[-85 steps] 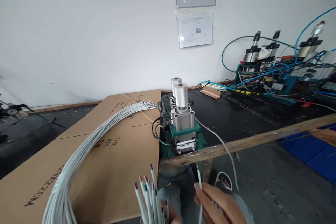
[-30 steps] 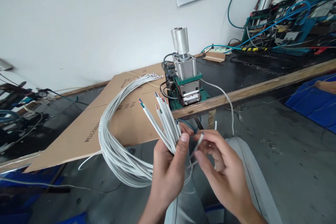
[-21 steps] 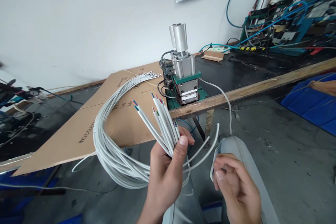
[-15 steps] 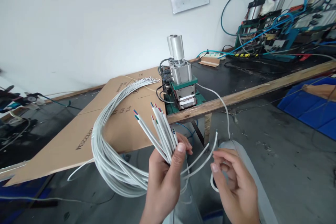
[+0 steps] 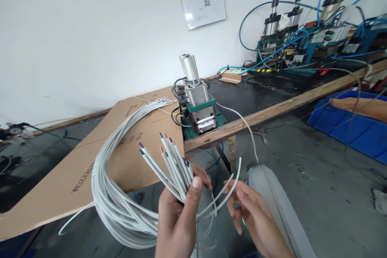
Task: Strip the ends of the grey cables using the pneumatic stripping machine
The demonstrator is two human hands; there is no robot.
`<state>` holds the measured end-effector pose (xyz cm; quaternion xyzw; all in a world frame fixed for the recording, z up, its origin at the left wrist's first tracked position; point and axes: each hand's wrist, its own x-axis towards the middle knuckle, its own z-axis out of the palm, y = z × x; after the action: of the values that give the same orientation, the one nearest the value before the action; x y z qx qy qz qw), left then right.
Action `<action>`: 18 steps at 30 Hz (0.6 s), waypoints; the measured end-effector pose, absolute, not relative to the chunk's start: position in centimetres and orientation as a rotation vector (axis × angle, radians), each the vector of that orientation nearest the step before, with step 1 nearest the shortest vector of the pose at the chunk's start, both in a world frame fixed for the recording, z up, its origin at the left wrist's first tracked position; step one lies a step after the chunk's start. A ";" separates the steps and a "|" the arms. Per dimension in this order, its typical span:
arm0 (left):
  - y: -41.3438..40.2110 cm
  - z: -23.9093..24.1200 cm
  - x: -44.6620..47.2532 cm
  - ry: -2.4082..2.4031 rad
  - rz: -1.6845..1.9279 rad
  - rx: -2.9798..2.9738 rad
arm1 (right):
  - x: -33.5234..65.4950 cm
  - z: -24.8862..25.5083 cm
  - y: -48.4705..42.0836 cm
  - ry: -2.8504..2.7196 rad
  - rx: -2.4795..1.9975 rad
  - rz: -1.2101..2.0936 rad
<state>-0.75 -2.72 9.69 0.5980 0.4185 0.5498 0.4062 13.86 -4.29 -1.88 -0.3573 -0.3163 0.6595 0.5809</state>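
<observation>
My left hand is closed around a bundle of white cables, whose cut ends with coloured cores fan upward. The rest of the bundle loops left as a coil and runs up onto a flattened cardboard box. My right hand is open, its fingers spread just right of two loose white cable ends that stick out from the bundle. It holds nothing. A small pneumatic press with a green base stands at the bench edge behind.
The wooden-edged bench has a black top, with larger machines and blue hoses at the back right. Blue bins sit on the floor at right. My grey trouser leg is below. A paper sheet hangs on the wall.
My right hand let go of the single white cable it pinched and opened its fingers. My left hand kept its grip on the bundle. The camera view shifted right and down.
</observation>
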 end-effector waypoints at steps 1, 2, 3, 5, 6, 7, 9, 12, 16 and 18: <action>-2.7 9.7 -0.7 1.061 1.397 1.492 | 13.5 -1.7 -4.2 -0.705 -0.786 1.570; -2.8 9.8 -0.7 1.066 1.416 1.472 | 13.2 -1.5 -4.1 -0.674 -0.755 1.578; -2.7 9.8 -0.6 1.065 1.422 1.463 | 12.9 -1.3 -4.0 -0.645 -0.733 1.570; -2.7 9.7 -0.5 1.055 1.429 1.456 | 12.4 -1.1 -3.9 -0.606 -0.696 1.547; -2.6 9.5 -0.5 1.047 1.432 1.453 | 12.3 -1.1 -3.8 -0.595 -0.676 1.541; -2.6 9.4 -0.5 1.045 1.441 1.448 | 12.2 -1.0 -3.8 -0.588 -0.660 1.542; -2.6 9.1 -0.5 1.064 1.456 1.431 | 12.1 -0.9 -3.8 -0.578 -0.644 1.542; -2.8 8.7 -0.3 1.147 1.415 1.404 | 12.3 -0.5 -3.9 -0.551 -0.618 1.520; -3.0 8.6 0.1 1.254 1.378 1.391 | 12.5 0.3 -4.2 -0.589 -0.488 1.523; -3.0 8.8 0.5 1.319 1.347 1.416 | 12.5 0.7 -4.3 -0.654 -0.484 1.511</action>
<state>0.51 -2.99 8.75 0.5552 0.5170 0.5279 0.3820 12.52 -4.33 0.72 -0.2132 -0.2884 0.6662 0.6538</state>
